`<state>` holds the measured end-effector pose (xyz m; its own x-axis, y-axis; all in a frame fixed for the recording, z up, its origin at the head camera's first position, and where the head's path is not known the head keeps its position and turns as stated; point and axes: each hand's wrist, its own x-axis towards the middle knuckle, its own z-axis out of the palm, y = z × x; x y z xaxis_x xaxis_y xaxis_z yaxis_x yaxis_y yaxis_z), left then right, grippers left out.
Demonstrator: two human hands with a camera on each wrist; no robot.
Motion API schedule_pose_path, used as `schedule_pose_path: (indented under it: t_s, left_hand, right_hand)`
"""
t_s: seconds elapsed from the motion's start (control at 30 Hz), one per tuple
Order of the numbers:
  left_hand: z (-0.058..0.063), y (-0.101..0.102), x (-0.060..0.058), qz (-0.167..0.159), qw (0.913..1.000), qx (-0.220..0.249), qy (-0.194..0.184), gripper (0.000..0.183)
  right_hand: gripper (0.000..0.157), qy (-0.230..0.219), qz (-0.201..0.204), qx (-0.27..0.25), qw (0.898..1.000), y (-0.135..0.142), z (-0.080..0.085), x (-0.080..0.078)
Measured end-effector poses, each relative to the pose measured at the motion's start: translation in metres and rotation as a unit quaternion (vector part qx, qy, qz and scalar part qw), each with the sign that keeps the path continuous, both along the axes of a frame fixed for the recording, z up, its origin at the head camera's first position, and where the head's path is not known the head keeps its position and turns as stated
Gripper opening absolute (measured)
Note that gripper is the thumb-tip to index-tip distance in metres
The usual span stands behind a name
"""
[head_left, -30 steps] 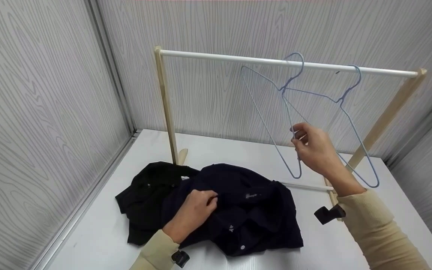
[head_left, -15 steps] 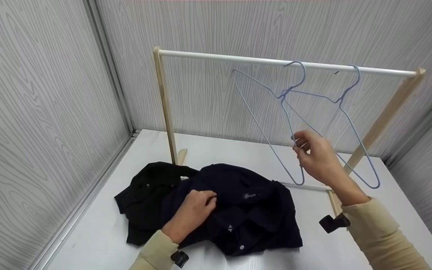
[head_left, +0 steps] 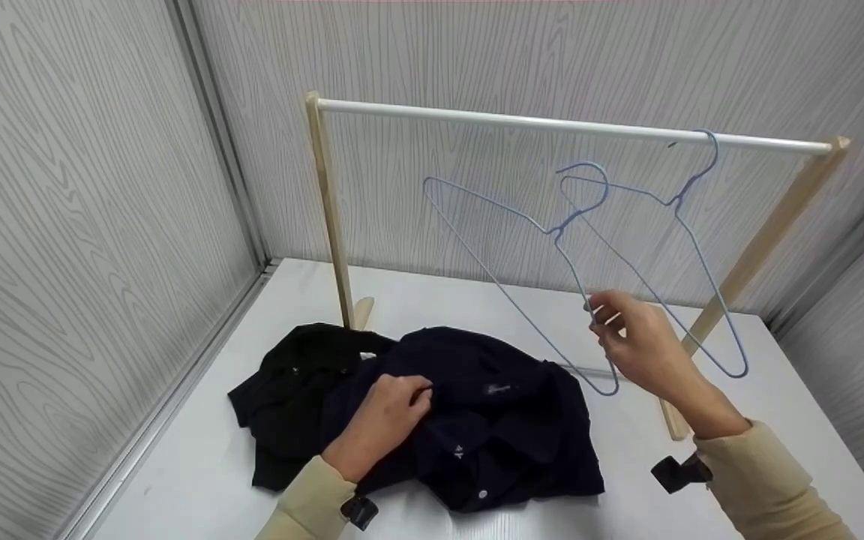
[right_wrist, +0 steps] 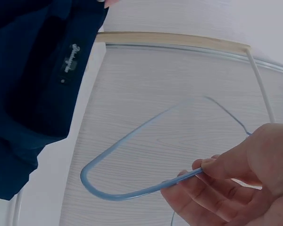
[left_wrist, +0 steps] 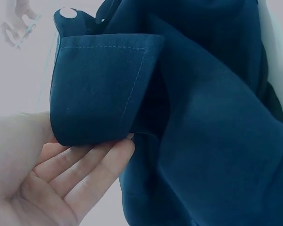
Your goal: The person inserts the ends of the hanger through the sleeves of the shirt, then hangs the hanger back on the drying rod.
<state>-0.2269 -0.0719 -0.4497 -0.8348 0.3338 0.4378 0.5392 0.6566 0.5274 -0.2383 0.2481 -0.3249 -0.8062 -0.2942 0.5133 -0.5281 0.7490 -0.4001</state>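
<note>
A navy collared shirt [head_left: 469,352] with a white button lies crumpled on the white table. My left hand [head_left: 387,416] pinches its collar; in the left wrist view the folded, stitched collar [left_wrist: 96,89] stands raised, the thumb partly hidden behind it. My right hand [head_left: 642,341] holds a light blue wire hanger [head_left: 567,222] by one sloping arm, between thumb and fingers. The hanger is tilted, its hook below the rack's rail. In the right wrist view its rounded corner [right_wrist: 118,195] points toward the shirt's neck label [right_wrist: 71,59].
A rack with a white rail [head_left: 477,118] and wooden posts [head_left: 331,217] stands behind the shirt. Another blue hanger [head_left: 694,180] hangs from the rail on the right. A black garment [head_left: 289,420] lies left of the navy shirt, partly under it. Patterned panels [head_left: 87,225] enclose the table.
My right hand has lifted the hanger off the rail and brought it down toward me, tilting it leftward. My left hand has stayed at the collar.
</note>
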Motion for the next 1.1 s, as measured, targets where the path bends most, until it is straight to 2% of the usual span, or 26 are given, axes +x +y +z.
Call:
schedule_pose_path:
  t_s: [0.23,0.4,0.57,0.77,1.0,1.1]
  left_hand:
    - [0.008,0.000,-0.005,0.005,0.9998,0.001,0.018,0.014]
    - [0.014,-0.002,-0.008,0.007,0.9999,0.008,0.007,0.015]
    - [0.019,-0.002,-0.010,0.014,0.9998,0.006,0.015,0.015]
    - [0.023,-0.003,-0.015,0.024,0.9997,0.002,0.007,0.016]
    - [0.027,-0.008,-0.021,0.035,0.9993,0.013,0.006,0.016]
    - [0.027,-0.011,-0.021,0.045,0.9988,0.019,-0.006,0.015]
  right_hand:
    - [0.020,-0.008,-0.005,0.019,1.000,0.009,-0.012,0.009]
    - [0.020,0.006,-0.025,0.047,0.999,0.016,-0.020,0.016]
    - [0.018,0.015,-0.045,0.076,0.996,0.020,-0.027,0.024]
    - [0.022,0.022,-0.058,0.095,0.994,0.027,-0.035,0.032]
    - [0.028,-0.005,-0.068,0.108,0.992,0.039,-0.043,0.043]
    - [0.028,-0.010,-0.072,0.117,0.990,0.044,-0.046,0.045]
